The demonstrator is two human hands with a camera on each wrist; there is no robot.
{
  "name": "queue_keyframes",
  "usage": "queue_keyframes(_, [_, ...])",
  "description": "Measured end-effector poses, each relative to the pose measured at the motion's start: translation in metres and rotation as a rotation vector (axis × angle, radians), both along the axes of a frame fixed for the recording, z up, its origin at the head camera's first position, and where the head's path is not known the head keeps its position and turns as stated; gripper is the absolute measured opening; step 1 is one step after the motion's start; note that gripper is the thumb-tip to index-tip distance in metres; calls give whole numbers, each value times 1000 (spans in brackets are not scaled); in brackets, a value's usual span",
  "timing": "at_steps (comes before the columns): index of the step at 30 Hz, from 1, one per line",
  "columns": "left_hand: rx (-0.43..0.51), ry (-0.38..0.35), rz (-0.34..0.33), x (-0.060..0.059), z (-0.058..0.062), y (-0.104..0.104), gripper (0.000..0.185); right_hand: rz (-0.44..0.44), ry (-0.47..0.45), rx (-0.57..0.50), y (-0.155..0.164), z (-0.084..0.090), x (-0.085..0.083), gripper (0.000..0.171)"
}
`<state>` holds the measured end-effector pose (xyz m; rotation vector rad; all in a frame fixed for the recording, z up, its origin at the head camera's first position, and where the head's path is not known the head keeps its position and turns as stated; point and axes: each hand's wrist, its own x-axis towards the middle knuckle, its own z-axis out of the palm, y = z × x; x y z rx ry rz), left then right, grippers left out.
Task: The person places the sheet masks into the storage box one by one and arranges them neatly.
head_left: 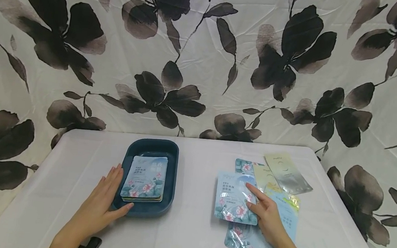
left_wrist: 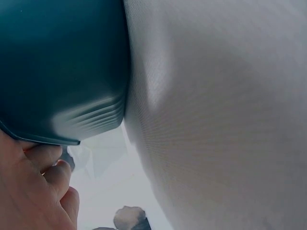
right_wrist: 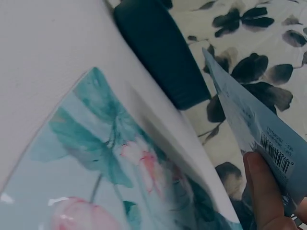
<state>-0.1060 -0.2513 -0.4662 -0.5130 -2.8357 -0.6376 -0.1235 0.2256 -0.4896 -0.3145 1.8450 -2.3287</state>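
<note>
My left hand [head_left: 97, 202] rests along the left rim of a dark blue tray [head_left: 154, 147], fingers extended and the thumb over the near left corner. In the left wrist view, its fingers [left_wrist: 55, 177] lie right at the rim of that tray. Inside the tray lies a neat stack of light blue flower-printed packets [head_left: 146, 176]. On the right, my right hand [head_left: 269, 219] pinches a light blue packet [head_left: 232, 196] with pink flowers, above a loose pile. The right wrist view shows the back of this packet [right_wrist: 268, 127], printed with a barcode, and a finger against it.
Beneath and beside the right hand lie several loose packets: a blue flower-printed one [head_left: 245, 242], a blue one with a yellow-green edge [head_left: 289, 214], and a pale yellow and silver one [head_left: 288, 173]. A white-covered table [head_left: 197, 179] meets a floral cloth [head_left: 221, 102] behind.
</note>
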Motion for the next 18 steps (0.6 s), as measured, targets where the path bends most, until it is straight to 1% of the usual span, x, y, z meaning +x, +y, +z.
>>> queue_keyframes(8, [-8, 6, 0, 1, 1, 1, 104, 79, -13, -69, -1, 13, -7, 67])
queue_keyframes(14, [-9, -2, 6, 1, 2, 1, 105, 89, -48, -104, -7, 20, -13, 69])
queue_keyframes(18, [-8, -10, 6, 1, 3, 2, 105, 95, -53, -126, -12, 23, -17, 69])
